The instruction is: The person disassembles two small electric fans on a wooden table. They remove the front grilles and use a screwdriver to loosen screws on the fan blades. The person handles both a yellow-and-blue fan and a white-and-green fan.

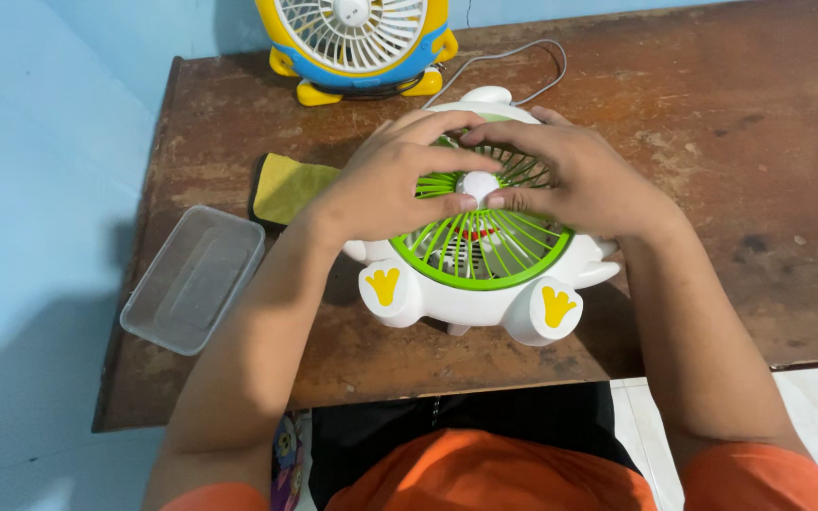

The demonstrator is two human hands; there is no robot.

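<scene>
White plastic fan with green round grille (481, 254) lay under both hands: left hand (385, 185) and right hand (575, 180) spread open, fingertips (466, 202) pressing its white hub (478, 185).

Both my forearms reach forward from below, bare, converging toward the middle. My left hand (385, 185) lies palm down, fingers spread and bent, thumb pointing right. My right hand (575, 180) mirrors it, palm down, fingers curled leftward. Fingertips of both meet at the top; the thumbs nearly touch lower down. Wrists slightly raised
</scene>
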